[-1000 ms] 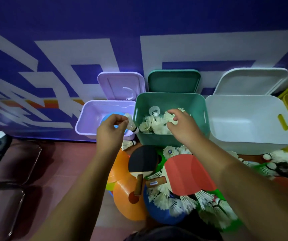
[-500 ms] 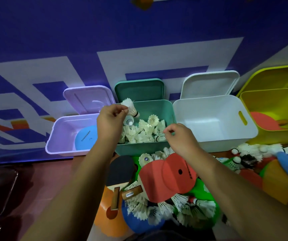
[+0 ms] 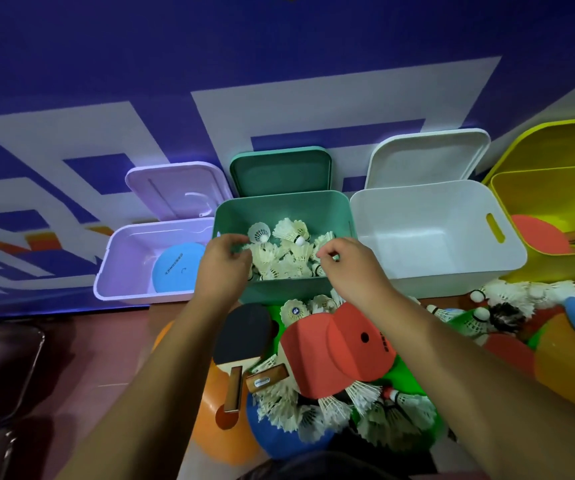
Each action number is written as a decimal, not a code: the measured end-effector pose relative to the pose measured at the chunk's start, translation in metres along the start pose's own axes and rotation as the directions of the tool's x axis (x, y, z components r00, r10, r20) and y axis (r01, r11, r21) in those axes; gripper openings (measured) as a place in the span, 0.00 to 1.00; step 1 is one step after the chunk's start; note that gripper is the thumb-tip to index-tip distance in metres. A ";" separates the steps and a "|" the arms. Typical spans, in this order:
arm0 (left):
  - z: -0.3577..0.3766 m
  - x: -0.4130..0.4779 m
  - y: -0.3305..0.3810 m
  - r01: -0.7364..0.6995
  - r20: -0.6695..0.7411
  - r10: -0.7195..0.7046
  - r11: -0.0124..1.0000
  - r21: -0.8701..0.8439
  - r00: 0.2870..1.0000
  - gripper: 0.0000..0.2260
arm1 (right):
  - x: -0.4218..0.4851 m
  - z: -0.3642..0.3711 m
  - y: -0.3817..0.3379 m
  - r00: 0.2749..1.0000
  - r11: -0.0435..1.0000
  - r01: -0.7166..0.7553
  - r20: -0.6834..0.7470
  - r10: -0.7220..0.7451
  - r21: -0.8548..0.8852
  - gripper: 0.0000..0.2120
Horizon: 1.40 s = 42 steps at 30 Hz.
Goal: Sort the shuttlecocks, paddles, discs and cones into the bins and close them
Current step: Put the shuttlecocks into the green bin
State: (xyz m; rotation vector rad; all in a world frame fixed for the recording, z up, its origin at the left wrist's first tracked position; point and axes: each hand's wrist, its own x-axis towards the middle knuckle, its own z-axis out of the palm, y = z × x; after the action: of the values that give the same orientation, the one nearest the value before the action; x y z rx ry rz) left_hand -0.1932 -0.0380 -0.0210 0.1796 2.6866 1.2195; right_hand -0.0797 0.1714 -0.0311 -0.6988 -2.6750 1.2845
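Your left hand [image 3: 223, 268] and right hand [image 3: 346, 263] hover, fingers curled, over the green bin [image 3: 279, 292], second of four open bins; whether either grips anything I cannot tell. Its shuttlecocks [image 3: 289, 258] are too heaped to count. The lilac bin [image 3: 119, 271], far left, holds one disc [image 3: 175, 268], the yellow bin [image 3: 556, 268], far right, one paddle [image 3: 539, 233].

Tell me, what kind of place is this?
Probably a sports hall or club storeroom: a blue-and-white painted wall, a floor heap of shuttlecocks and paddles, and open coloured bins for sorting them.
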 end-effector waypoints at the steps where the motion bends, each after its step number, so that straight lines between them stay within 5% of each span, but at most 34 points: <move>1: -0.006 -0.002 -0.008 0.029 -0.024 -0.030 0.999 -0.031 0.999 0.12 | 0.001 0.005 -0.004 1.000 1.000 0.009 0.007 -0.009 0.002 0.08; 13: -0.068 -0.020 -0.124 0.313 -0.106 -0.354 0.907 -0.281 0.929 0.06 | -0.001 0.085 -0.067 0.959 0.989 0.148 0.244 -0.146 0.009 0.08; 20: -0.052 -0.012 -0.180 0.440 0.126 -0.424 0.880 -0.177 0.897 0.11 | -0.011 0.124 -0.069 0.933 0.988 0.130 0.347 -0.092 -0.087 0.09; 27: -0.024 0.009 -0.202 0.421 0.192 -0.409 0.907 -0.025 0.892 0.17 | -0.019 0.128 -0.037 0.878 0.918 0.147 0.476 0.051 -0.368 0.09; 37: -0.006 0.021 -0.205 0.366 0.147 -0.372 0.928 0.069 0.917 0.15 | -0.016 0.107 -0.017 0.930 0.790 0.026 0.305 0.205 -0.613 0.09; 42: -0.013 0.018 -0.207 0.418 0.136 -0.420 0.907 0.046 0.897 0.07 | -0.015 0.106 -0.013 0.913 0.744 0.068 0.343 0.223 -0.665 0.16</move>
State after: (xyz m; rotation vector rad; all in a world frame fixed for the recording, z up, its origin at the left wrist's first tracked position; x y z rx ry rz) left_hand -0.2202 -0.1796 -0.1711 -0.2884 2.4348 1.0071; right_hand -0.1000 0.0817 -0.0871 -0.6562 -3.5302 0.4496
